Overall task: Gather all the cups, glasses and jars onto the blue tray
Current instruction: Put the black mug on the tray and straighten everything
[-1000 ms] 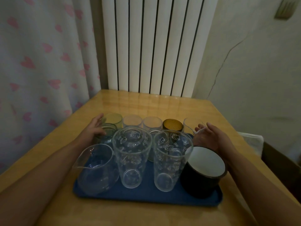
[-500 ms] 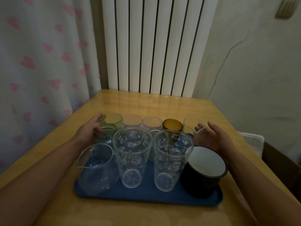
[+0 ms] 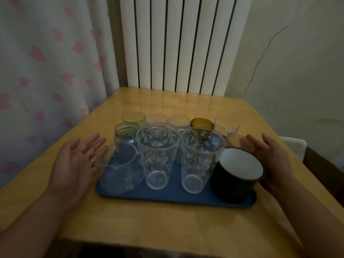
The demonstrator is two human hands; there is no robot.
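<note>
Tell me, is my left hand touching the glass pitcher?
Cannot tell. In the head view the left hand overlaps the pitcher rim by its fingers, open and flat, but no clear contact or gap shows.

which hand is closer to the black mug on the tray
Right. The right hand is open just beside the black mug, at its right edge. The left hand is open across the blue tray, left of the glass pitcher.
</note>
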